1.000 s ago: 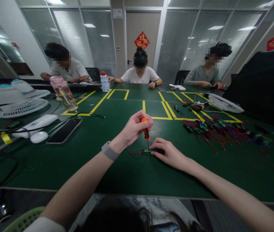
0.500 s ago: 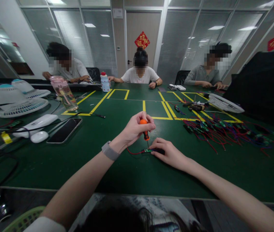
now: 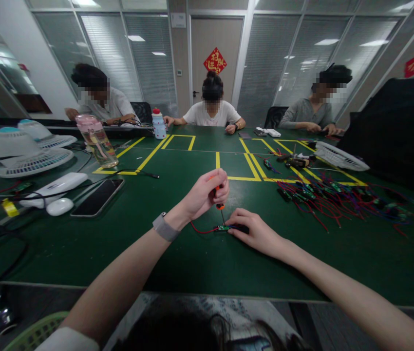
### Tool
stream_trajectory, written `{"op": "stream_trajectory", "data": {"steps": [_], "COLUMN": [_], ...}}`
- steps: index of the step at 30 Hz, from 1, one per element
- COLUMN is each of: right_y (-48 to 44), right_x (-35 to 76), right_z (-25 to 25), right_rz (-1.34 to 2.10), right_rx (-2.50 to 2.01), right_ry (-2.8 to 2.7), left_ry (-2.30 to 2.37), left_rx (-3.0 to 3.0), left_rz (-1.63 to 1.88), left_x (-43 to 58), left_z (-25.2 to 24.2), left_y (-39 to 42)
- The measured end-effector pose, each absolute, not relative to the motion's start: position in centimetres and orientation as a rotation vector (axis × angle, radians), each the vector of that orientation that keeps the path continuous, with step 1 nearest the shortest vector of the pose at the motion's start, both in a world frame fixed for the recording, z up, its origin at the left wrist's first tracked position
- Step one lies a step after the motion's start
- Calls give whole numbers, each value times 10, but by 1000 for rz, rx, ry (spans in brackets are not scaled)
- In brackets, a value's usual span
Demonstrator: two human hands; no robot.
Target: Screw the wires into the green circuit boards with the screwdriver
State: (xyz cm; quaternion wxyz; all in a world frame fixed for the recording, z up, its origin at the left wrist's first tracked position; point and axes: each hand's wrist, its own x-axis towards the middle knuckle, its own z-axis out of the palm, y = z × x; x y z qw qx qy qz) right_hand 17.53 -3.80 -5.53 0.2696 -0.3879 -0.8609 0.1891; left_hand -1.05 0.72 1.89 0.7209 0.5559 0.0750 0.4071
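currently the left hand (image 3: 207, 195) curls its fingers round an orange screwdriver (image 3: 220, 206) that seems to meet the circuit board (image 3: 223, 228) mid-table, near side; the right hand (image 3: 255, 234) pinches the board's right end, and a loosened pinch could let the screwdriver slip.

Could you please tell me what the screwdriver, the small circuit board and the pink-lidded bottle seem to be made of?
Screwdriver: probably plastic or rubber at the orange-and-black handle, partly hidden by the left hand; its thin grey shaft looks metal.
Circuit board: likely coated fibreglass, judging by its green face.
Bottle: clear, smooth plastic or glass, as the inside shows through.
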Motion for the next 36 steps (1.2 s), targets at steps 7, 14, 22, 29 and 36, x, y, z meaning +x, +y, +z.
{"op": "stream_trajectory", "data": {"steps": [7, 14, 22, 29, 36], "right_y": [-37, -38, -38, -38, -38], "right_x": [176, 175, 175, 175, 175], "right_z": [-57, -55, -54, -55, -55], "right_rz": [503, 505, 495, 504, 501], "right_rx": [-1041, -1047, -1045, -1037, -1041], "right_ry": [-2319, -2329, -2319, -2317, -2323], "left_ry": [116, 161, 186, 183, 178], "left_rx": [1149, 1179, 1199, 1213, 1239], "left_rz": [861, 885, 893, 916, 920], "left_x": [-12, -13, -13, -14, -13], "left_z": [21, 19, 20, 18, 17], "left_y": [10, 9, 6, 8, 8]}}
